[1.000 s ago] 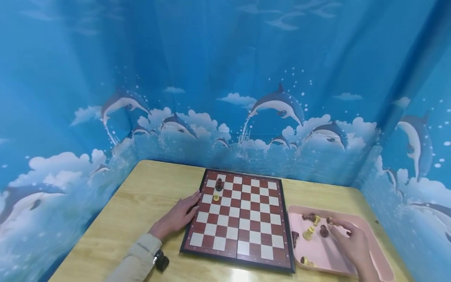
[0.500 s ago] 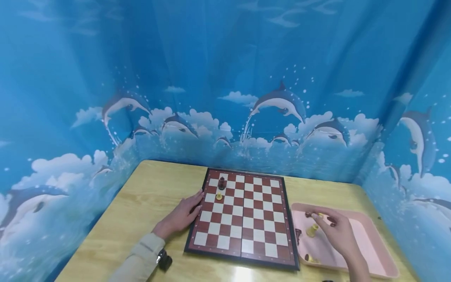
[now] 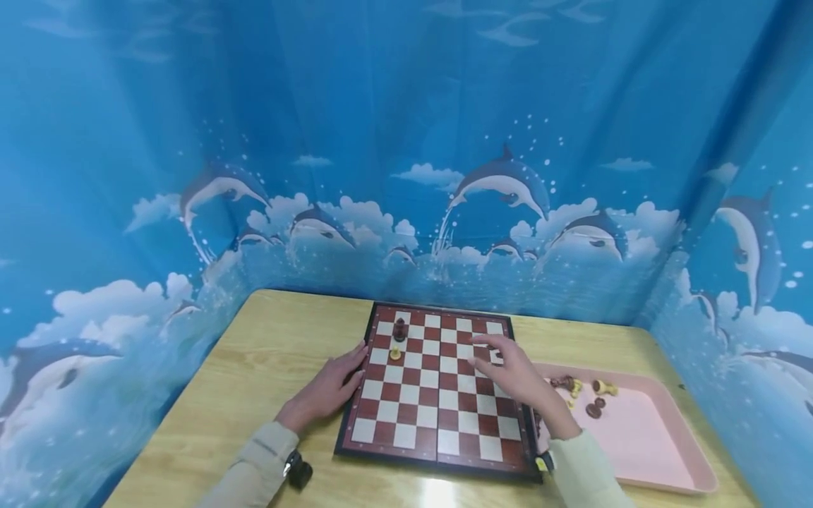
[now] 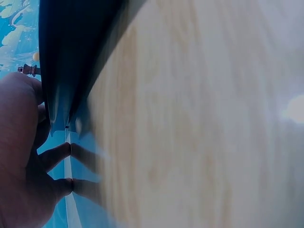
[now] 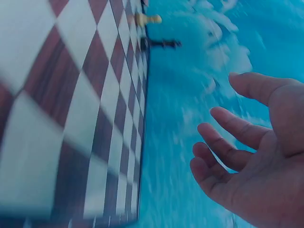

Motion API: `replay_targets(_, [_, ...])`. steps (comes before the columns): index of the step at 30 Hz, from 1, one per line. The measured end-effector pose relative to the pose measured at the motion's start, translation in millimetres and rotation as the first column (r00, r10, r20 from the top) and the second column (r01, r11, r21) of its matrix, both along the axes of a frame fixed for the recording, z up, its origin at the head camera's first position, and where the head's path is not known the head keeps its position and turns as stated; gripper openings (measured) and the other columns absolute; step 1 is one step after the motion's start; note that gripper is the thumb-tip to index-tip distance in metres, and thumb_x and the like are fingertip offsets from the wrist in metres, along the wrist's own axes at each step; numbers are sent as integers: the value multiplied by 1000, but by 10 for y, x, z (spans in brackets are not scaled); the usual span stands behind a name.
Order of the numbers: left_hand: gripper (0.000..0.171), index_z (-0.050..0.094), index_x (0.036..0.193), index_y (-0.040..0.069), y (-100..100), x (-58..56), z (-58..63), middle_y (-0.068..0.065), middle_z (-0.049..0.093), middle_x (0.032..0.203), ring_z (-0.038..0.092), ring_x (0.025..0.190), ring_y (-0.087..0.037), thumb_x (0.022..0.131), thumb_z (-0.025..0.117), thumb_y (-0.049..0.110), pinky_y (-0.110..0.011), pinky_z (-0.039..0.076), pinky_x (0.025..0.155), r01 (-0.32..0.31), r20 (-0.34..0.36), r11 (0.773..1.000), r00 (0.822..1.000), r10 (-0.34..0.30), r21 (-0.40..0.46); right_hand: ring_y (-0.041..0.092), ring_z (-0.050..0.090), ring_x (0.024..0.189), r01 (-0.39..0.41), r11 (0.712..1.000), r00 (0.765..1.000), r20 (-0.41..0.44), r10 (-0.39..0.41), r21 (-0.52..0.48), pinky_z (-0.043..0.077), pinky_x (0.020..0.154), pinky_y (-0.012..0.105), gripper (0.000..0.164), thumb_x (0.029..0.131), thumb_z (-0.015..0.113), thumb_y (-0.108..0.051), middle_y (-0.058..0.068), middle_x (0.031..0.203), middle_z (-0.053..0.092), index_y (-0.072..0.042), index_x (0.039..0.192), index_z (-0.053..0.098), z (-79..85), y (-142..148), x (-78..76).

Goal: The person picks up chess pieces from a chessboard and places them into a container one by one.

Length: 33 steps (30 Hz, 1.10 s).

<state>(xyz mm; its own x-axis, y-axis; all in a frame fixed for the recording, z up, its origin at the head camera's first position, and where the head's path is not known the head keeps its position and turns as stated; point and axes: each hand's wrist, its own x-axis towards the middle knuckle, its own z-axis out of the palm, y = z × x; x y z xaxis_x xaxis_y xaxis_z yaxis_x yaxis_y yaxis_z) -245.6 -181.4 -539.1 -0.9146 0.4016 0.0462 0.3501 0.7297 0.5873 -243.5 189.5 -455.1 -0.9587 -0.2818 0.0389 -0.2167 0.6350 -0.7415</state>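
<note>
My left hand (image 3: 327,384) rests with its fingers along the left edge of the folding chessboard (image 3: 419,416). My right hand (image 3: 517,374) hovers over the board's right half, thumb and fingers spread apart. In the right wrist view that hand (image 5: 247,156) holds nothing. A tall dark chess piece (image 3: 399,329) and, in front of it, a yellow pawn (image 3: 395,353) stand upright near the board's far left corner. Both the dark piece (image 5: 161,43) and the pawn (image 5: 148,19) also show in the right wrist view. The left wrist view shows the board's dark side edge (image 4: 71,57).
Right of the board lies a pink tray (image 3: 641,437) with several loose pieces, among them a yellow one (image 3: 605,387) and a dark one (image 3: 595,408). My right forearm hides part of it. A blue dolphin curtain (image 3: 406,176) hangs behind the wooden table (image 3: 279,331).
My right hand has moved left from the pink tray to above the chessboard, uncovering pieces in the tray. The left hand and the two standing pieces stay in place.
</note>
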Motion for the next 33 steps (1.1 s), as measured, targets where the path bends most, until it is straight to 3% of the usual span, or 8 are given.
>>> replay_targets(6, [57, 28, 160, 13, -7, -4, -3, -6, 22, 169, 28, 153, -33, 110, 44, 32, -67, 19, 122, -9, -7, 1000, 1000, 9, -7, 38, 53, 133, -154, 988, 986, 68, 153, 8, 46, 109, 59, 46, 100, 66, -27, 14, 142, 59, -5, 140, 59, 7, -459, -233])
replay_targets(14, [57, 26, 161, 15, -7, -40, -23, -4, 20, 169, 27, 154, -31, 110, 42, 35, -67, 19, 122, -4, -2, 1000, 1000, 4, -15, 39, 53, 133, -289, 957, 956, 64, 286, 36, 47, 109, 57, 42, 101, 64, -20, 18, 142, 59, -2, 139, 60, -87, -822, -437])
replay_targets(22, [57, 28, 160, 12, -15, -3, -26, -7, 22, 169, 28, 153, -33, 110, 43, 33, -68, 21, 121, 3, -3, 1000, 1000, -3, -14, 34, 60, 125, -338, 941, 939, 59, 338, -7, 49, 108, 54, 38, 101, 64, -17, 18, 131, 65, 1, 134, 62, -248, -954, -511])
replay_targets(26, [57, 26, 161, 15, -10, -12, -17, -4, 20, 169, 28, 153, -32, 110, 42, 34, -67, 20, 121, -6, -1, 1000, 1000, 6, -21, 33, 61, 125, -356, 934, 932, 61, 358, -39, 49, 108, 52, 35, 101, 63, -14, 17, 131, 66, 0, 132, 64, -256, -995, -521])
replay_targets(33, [56, 28, 160, 10, -9, -20, -11, -8, 22, 168, 29, 152, -35, 110, 43, 30, -70, 20, 120, -5, -9, 1000, 1000, 4, -9, 31, 63, 124, -375, 927, 926, 48, 375, -17, 51, 106, 50, 35, 99, 66, -16, 15, 131, 67, -1, 131, 65, -298, -1086, -566])
